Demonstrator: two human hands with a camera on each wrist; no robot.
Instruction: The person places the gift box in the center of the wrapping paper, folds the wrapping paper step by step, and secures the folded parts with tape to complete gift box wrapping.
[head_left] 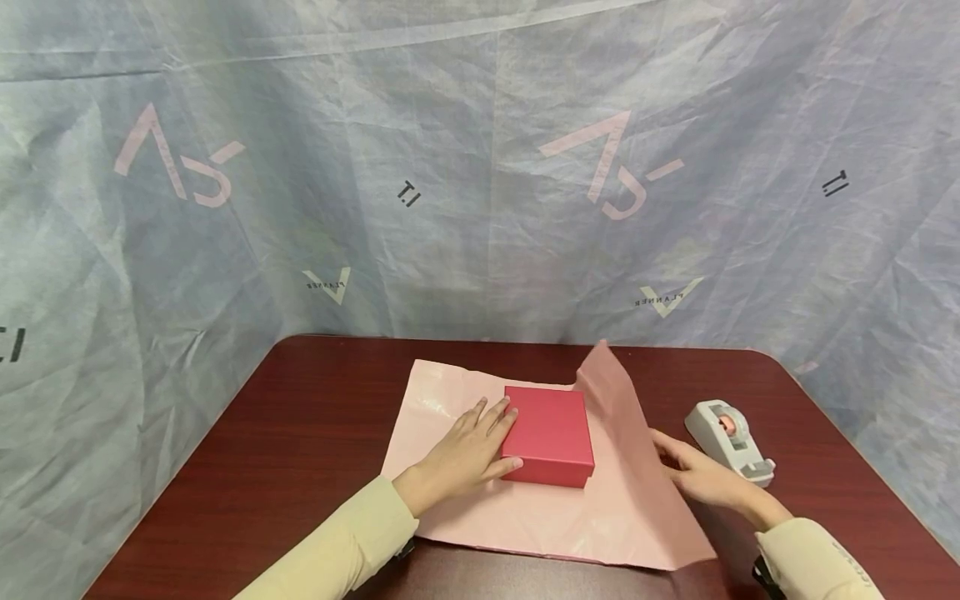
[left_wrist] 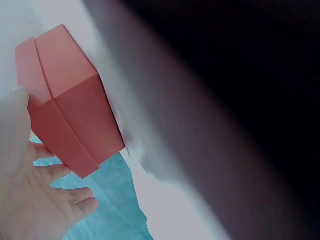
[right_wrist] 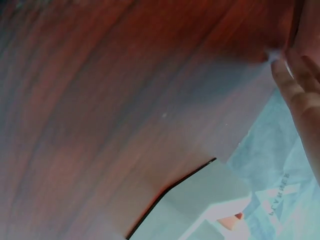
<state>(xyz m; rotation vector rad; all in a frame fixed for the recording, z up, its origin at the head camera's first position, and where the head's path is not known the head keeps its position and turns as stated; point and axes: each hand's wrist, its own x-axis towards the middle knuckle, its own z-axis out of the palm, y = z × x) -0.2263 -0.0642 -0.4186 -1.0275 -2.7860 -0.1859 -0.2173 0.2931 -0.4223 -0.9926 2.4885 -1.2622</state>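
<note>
A closed red box point(head_left: 551, 421) with a lid sits on a sheet of pink wrapping paper point(head_left: 525, 521). My left hand point(head_left: 465, 446) rests against the box's left side, fingers spread and fairly straight, thumb along its front. In the left wrist view, the thumb touches the lid of the box point(left_wrist: 75, 100). To the right, the paper stands up in a slanting flap. My right hand point(head_left: 701, 475) touches the outer side of this flap with extended fingers. The right wrist view catches the fingers point(right_wrist: 292, 87) at its upper right edge.
A white tape dispenser point(head_left: 727, 442) with a roll of tape stands right of the paper, beside my right hand. The dark red-brown wooden table point(head_left: 300, 433) has rounded far corners. Grey printed fabric point(head_left: 450, 208) hangs behind it and along its sides.
</note>
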